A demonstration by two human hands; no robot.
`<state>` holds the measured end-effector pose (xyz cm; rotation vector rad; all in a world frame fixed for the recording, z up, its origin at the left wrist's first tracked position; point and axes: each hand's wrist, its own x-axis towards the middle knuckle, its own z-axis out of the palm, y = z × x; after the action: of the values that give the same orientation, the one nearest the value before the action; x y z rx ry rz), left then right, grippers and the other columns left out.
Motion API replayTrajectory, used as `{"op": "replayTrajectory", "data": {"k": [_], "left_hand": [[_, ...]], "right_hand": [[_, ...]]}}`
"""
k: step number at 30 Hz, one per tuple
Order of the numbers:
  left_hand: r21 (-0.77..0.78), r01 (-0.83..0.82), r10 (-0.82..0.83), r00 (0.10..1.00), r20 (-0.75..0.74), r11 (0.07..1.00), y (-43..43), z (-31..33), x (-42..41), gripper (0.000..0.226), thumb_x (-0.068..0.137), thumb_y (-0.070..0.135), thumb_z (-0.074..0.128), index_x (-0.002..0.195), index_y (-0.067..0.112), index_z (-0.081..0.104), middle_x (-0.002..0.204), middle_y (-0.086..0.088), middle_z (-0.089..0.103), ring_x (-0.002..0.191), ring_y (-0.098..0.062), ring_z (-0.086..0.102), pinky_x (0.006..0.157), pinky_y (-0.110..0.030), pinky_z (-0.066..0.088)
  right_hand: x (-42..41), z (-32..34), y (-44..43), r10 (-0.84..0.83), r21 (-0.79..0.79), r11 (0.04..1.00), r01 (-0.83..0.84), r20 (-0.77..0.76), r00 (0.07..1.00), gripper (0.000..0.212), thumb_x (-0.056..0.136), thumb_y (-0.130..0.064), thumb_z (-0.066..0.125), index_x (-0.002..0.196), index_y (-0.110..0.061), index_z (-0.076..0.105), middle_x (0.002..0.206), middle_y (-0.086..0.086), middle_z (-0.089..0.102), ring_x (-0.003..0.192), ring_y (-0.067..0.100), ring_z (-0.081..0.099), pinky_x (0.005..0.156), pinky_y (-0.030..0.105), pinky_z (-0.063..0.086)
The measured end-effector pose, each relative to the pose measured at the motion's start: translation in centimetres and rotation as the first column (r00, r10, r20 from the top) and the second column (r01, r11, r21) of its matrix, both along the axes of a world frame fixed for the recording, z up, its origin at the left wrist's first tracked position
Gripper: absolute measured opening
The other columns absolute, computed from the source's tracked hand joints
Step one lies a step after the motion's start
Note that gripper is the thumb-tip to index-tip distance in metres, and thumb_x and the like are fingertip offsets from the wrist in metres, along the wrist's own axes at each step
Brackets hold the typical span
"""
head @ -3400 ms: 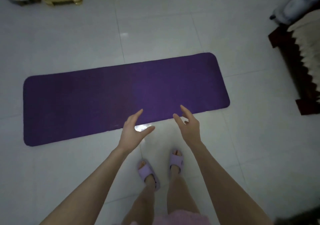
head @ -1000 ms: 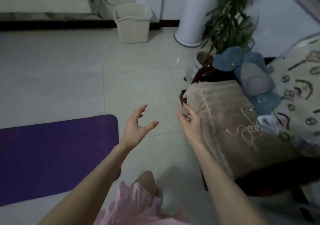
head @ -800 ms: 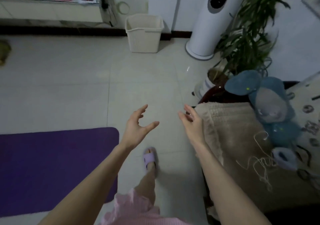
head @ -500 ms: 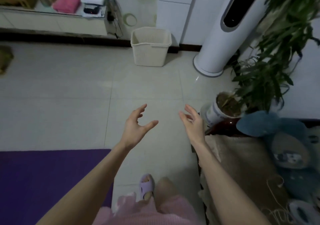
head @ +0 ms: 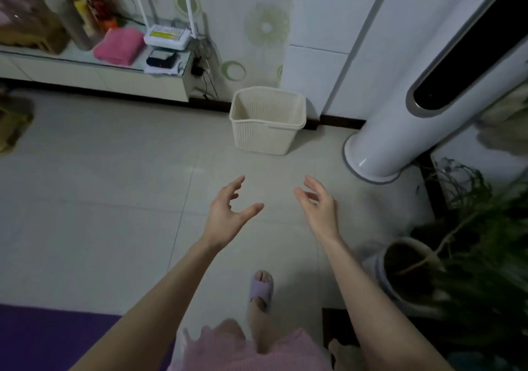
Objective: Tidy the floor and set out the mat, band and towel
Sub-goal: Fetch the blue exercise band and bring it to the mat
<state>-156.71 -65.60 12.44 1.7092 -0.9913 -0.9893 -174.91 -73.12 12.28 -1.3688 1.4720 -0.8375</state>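
I logged the mat (head: 43, 339) laid out. The left hand (head: 225, 216) and right hand (head: 320, 213) were spread wide, holding nothing. The towel (head: 118, 45) sat shelved, unfetched; band not visible.

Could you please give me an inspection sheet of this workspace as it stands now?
Surface: pale tiled floor.
Job's things: purple mat flat at lower left; pink towel folded on the shelf; band, nothing seen.
Clutter: cream basket by the wall; blurred object at far left.
Hands: left hand and right hand open, holding nothing.
Cables: dark cables hang off the shelf's end.
Surroundings: white tower unit, potted plant.
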Motion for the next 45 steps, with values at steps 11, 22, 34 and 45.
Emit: {"op": "replayTrajectory", "data": {"k": [11,22,34,45], "left_hand": [[0.037,-0.054,0.054,0.999,0.0,0.998,-22.6,-0.9,8.5,0.074,0.075,0.034,0.077,0.14,0.026,0.042,0.137,0.006,0.047,0.115,-0.014,0.051,0.089,-0.026,0.043],[0.086,-0.016,0.019,0.999,-0.027,0.996,-41.0,-2.3,16.8,0.067,0.076,0.03,0.077,0.136,0.03,0.045,0.126,0.014,0.048,0.112,-0.012,0.052,0.084,-0.018,0.043],[0.216,-0.091,0.104,0.993,-0.048,0.972,-55.4,-6.4,17.5,0.059,0.079,0.027,0.075,0.13,0.031,0.047,0.116,0.013,0.048,0.104,-0.011,0.051,0.088,-0.03,0.049],[0.356,-0.234,0.254,0.967,-0.01,0.905,-65.9,-13.8,17.2,0.061,0.078,0.023,0.076,0.133,0.019,0.051,0.118,0.006,0.054,0.101,-0.015,0.055,0.085,-0.03,0.05]], "right_hand": [[8.8,-0.6,-23.4,0.063,0.051,0.997,-0.062,-0.024,0.998,0.049,0.088,-0.025,0.067,0.133,-0.012,0.054,0.13,-0.001,0.058,0.103,0.011,0.059,0.072,-0.002,0.041],[17.3,-2.1,-40.9,-0.045,0.123,0.991,0.048,-0.026,0.999,0.048,0.088,-0.025,0.066,0.132,-0.011,0.054,0.126,0.002,0.06,0.103,0.011,0.059,0.086,0.018,0.042],[19.2,-6.0,-56.2,0.022,0.257,0.966,-0.003,-0.07,0.997,0.05,0.089,-0.029,0.065,0.134,-0.013,0.052,0.13,0.002,0.057,0.103,0.01,0.055,0.081,0.02,0.04],[19.4,-13.8,-69.0,0.197,0.433,0.894,-0.119,-0.138,0.971,0.053,0.089,-0.03,0.064,0.137,-0.014,0.05,0.132,0.0,0.057,0.098,0.006,0.054,0.077,0.014,0.038]]}}
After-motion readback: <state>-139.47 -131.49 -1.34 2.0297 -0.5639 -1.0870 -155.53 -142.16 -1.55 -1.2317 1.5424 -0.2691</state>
